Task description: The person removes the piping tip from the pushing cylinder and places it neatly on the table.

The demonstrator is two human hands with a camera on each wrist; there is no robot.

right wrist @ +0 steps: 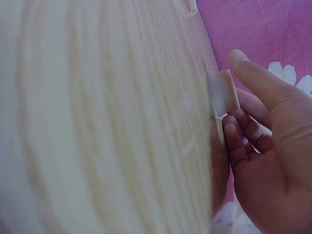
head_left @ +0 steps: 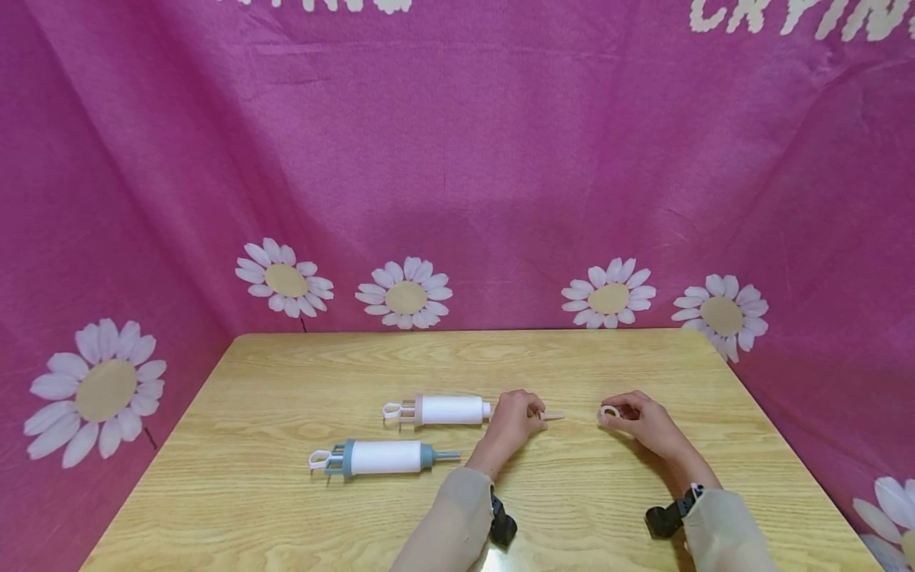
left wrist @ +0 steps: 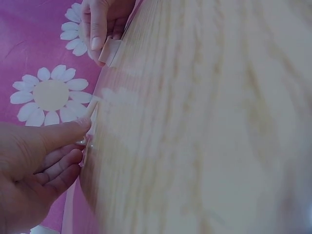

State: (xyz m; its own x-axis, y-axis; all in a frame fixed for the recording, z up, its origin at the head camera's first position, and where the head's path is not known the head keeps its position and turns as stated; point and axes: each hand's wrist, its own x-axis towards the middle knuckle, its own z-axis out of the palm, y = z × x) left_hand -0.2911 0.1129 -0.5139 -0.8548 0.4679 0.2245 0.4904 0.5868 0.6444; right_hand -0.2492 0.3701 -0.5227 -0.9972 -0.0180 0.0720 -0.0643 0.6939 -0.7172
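Note:
Between thumb and fingertips, my left hand [head_left: 511,419] pinches a slim beige nozzle [head_left: 554,415], whose narrow end points right. In the left wrist view the nozzle [left wrist: 92,106] pokes out past the thumb, its base hidden by the hand. My right hand [head_left: 649,423] has thumb and fingers curved around a short beige ring [head_left: 602,415] at table level. Seen from the right wrist, the ring [right wrist: 224,91] stands against the tabletop, fingers on one side and thumb on the other. Left of my left hand lies a white-barrelled plunger syringe [head_left: 452,410] with a beige collar.
A second plunger syringe [head_left: 386,457] with blue-grey collar and nozzle lies nearer me, left of the left forearm. Both rest on a wood-grain table [head_left: 300,381]. Pink cloth [head_left: 500,159] with daisies hangs behind and at the sides.

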